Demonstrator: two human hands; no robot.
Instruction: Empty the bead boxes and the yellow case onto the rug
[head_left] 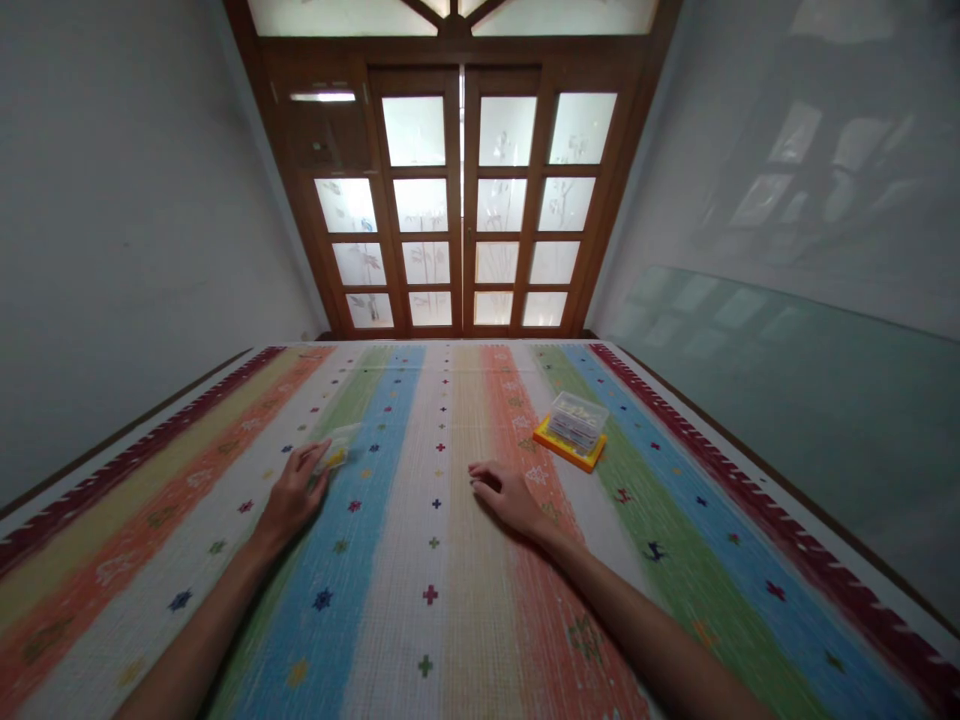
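I start with the small clear plastic packet with a yellow piece inside (339,446). It lies flat on the striped woven cloth (431,640), where a green stripe meets a blue one, left of the middle and fairly far from me. My left hand (294,492) lies palm down just on the near side of it. Its fingers (319,462) are stretched forward and close together, with the tips on the near edge of the packet. From this view I cannot tell whether they pinch it or only rest on it.

My right hand (508,495) sits near the middle of the cloth, on the edge of a salmon stripe and well apart from the packet. Its fingers are curled in together toward the palm, the knuckles are on the cloth, and I see nothing held in them. Both forearms run back toward me across the cloth.

Beyond the right hand and a little to its right, near it but not touching, stands a clear plastic box with a lid (577,420). It rests on a flat orange-yellow base (556,447) and is turned at an angle to the stripes. Its contents are too small to make out.

The cloth has small cross motifs and dark red borders along both sides. At its far end is a brown wooden double door with frosted glass panes (461,200). A pale green glass sheet (810,420) leans against the right-hand wall.
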